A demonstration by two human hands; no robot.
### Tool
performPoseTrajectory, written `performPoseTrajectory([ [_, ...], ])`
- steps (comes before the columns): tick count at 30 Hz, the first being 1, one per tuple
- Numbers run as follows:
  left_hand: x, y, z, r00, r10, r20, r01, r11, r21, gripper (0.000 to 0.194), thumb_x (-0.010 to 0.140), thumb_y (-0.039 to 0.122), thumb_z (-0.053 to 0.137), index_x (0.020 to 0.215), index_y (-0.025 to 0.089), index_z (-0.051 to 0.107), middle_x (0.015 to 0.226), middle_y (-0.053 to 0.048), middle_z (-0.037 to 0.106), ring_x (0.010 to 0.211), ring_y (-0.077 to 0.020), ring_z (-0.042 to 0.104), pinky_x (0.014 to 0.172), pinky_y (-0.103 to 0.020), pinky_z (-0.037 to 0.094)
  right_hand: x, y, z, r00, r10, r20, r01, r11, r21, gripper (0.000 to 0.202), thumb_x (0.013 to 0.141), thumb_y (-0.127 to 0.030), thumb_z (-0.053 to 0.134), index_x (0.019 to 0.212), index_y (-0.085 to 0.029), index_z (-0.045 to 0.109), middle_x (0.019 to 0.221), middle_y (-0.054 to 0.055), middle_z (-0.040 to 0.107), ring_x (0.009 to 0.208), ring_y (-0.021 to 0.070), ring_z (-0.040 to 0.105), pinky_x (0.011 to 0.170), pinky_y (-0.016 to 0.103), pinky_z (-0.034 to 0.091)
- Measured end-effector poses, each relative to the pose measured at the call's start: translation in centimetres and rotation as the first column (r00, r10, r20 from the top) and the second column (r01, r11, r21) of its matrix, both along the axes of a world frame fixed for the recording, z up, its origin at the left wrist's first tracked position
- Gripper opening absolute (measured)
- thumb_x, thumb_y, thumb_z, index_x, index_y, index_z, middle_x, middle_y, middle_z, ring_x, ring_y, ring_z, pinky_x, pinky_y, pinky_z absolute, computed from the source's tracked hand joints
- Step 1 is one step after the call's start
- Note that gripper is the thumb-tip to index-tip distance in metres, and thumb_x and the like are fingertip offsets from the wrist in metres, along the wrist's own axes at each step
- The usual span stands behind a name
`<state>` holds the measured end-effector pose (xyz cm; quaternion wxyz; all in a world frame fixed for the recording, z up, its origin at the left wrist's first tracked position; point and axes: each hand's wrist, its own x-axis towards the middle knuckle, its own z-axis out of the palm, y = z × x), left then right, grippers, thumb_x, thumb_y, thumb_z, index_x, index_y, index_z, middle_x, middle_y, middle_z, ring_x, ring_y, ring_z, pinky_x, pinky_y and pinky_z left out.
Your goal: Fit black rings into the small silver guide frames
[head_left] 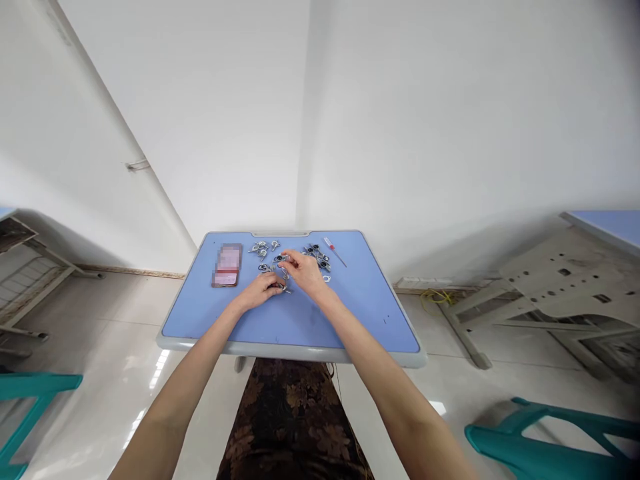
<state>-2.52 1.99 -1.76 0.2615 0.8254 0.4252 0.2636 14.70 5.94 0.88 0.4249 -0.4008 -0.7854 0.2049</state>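
My right hand [306,272] is closed in a pinch over the middle of the blue desk, holding a small metal part with a dark ring [280,259]. Lower and to the left, my left hand [259,292] has its fingers closed around another small metal part [285,289], with thin prongs poking out; the fingers cover most of it. Loose dark rings and bits [263,267] lie just beyond my left fingers. Right of my right hand is a pile of similar metal parts with black rings [316,253]. A silvery group [260,249] lies at the back.
A phone [228,265] lies at the left of the desk [370,327]. At the back right rests a thin screwdriver [335,251], with a white ring-shaped piece [327,279] nearer me. A wall [400,133] stands behind. Green stools [540,440] flank the desk.
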Motion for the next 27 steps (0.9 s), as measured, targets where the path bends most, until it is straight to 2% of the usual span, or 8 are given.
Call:
performPoseTrajectory([
  [10,-0.5,0.6,-0.1,0.999,0.01,0.054,-0.004,0.995,-0.102,0.018,0.086,0.026,0.053,0.096,0.015,0.063,0.1,-0.007,0.065,0.092,-0.0197,0.059,0.084,-0.034,0.047,-0.9,0.4,1.0,0.998,-0.026,0.06,0.026,1.0,-0.003,0.02,0.081,-0.022,0.064,0.1,-0.02,0.068,0.075,0.002,0.07,0.065,0.0146,0.061,0.066,0.025,0.045],
  [14,-0.3,0.4,-0.2,0.999,0.005,0.047,-0.002,0.998,-0.064,0.019,0.086,0.025,0.052,0.096,0.013,0.063,0.096,-0.008,0.064,0.088,-0.0193,0.058,0.083,-0.033,0.046,-0.5,-0.3,1.4,0.997,-0.028,0.076,0.028,1.0,0.005,0.02,0.082,-0.023,0.063,0.101,-0.019,0.068,0.076,0.003,0.07,0.067,0.0157,0.062,0.067,0.026,0.046],
  [19,0.2,-0.2,-0.4,0.999,0.029,0.036,-0.03,0.999,0.04,0.016,0.084,0.023,0.056,0.095,0.015,0.063,0.092,-0.006,0.062,0.082,-0.0177,0.057,0.082,-0.034,0.045,0.8,-1.7,1.3,0.993,0.06,0.105,-0.064,0.997,0.031,0.027,0.087,-0.016,0.052,0.11,-0.021,0.063,0.086,0.004,0.071,0.075,0.0152,0.064,0.071,0.026,0.048],
  [23,0.5,-0.4,-0.6,0.998,0.038,0.05,-0.042,0.997,0.07,0.015,0.084,0.023,0.058,0.095,0.016,0.063,0.091,-0.005,0.061,0.082,-0.0173,0.057,0.083,-0.034,0.045,1.9,-2.1,0.5,0.978,0.197,-0.065,-0.199,0.98,-0.012,0.032,0.087,-0.014,0.047,0.115,-0.021,0.06,0.097,0.005,0.071,0.09,0.0162,0.066,0.077,0.029,0.051],
  [27,0.6,-0.3,-0.9,0.997,0.056,0.058,-0.06,0.995,0.084,0.014,0.083,0.022,0.059,0.095,0.016,0.064,0.089,-0.005,0.062,0.081,-0.0174,0.057,0.082,-0.034,0.045,1.9,-2.1,0.1,0.96,0.234,-0.157,-0.244,0.968,-0.05,0.028,0.085,-0.018,0.05,0.109,-0.022,0.065,0.093,0.004,0.072,0.084,0.016,0.068,0.075,0.029,0.054],
])
